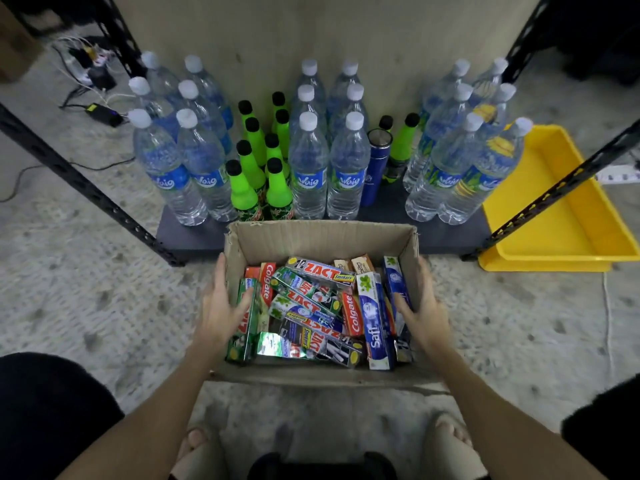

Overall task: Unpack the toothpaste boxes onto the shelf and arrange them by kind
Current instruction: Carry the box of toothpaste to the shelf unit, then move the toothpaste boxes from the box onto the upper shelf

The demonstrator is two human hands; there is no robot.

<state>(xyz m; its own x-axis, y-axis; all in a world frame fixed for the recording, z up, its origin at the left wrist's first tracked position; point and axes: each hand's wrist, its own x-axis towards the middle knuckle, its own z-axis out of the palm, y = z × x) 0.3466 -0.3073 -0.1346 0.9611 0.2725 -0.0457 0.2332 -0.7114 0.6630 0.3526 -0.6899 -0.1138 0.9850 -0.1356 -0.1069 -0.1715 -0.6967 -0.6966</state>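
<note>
- Left hand (221,306) was on the left wall of the cardboard box (322,237), thumb outside, fingers spread and reaching down inside until they touched a green toothpaste box (246,322). The fingers looked fairly straight, not really clamped on anything.
- Right hand (420,311) did the same on the right wall, fingers loose and relaxed inside against a dark blue toothpaste box (396,284), thumb over the rim. No real grip there either, as far as I could tell.
- The toothpaste boxes were all in the cardboard box, jumbled: a red Colgate box (267,284) on the left, a second Colgate box (350,315) toward the right, several Zact boxes (320,269) crossing each other in the middle, and a blue-and-white Safi box (374,320) lying beside the dark blue one.
- The cardboard box sat on the floor (86,289), its far end right up against the shelf (194,233).
- None of the toothpaste was on the shelf. The shelf held rows of clear water bottles (308,168), a bunch of bright green bottles (278,188) between them, and a dark blue flask (375,168).
- A yellow tray (554,237) sat on the floor to the right of the shelf, partly behind a black shelf post (554,192).
- Cables and chargers (93,74) lay on the floor at far left.
</note>
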